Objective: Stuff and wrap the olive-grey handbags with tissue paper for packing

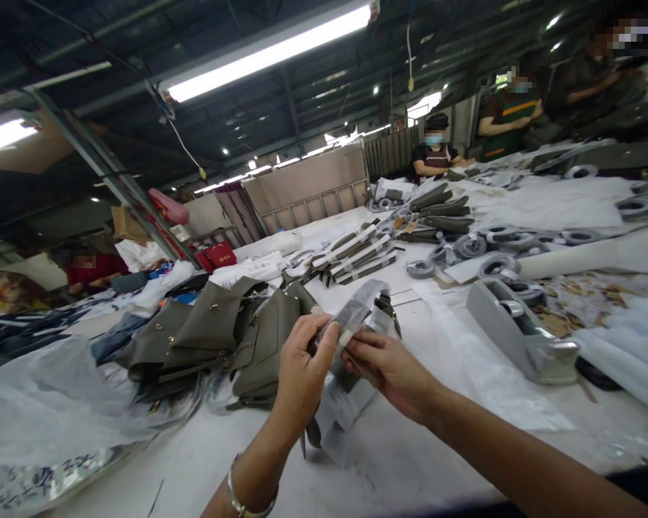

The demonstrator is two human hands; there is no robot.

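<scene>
A strap-like piece in translucent plastic wrap (pixel 358 306) is held up over the white table between both hands. My left hand (pixel 304 363) is closed, its thumb pressed on the near end of the wrap. Pinched at the same piece, my right hand (pixel 386 367) has its thumb and fingers together just beside the left thumb. Olive material and more crinkled wrap (pixel 345 410) hang below the hands; how they join the held piece is hidden. Just left of my left hand lie several olive leather-look bags (pixel 208 320) with gold-coloured fittings.
A grey tape dispenser (pixel 510 334) stands to the right. Coiled grey straps (pixel 469 247) and wrapped olive strips (pixel 351 255) lie farther back. A large clear plastic bag (pixel 48 410) with handwriting covers the left front. Several people work around the table.
</scene>
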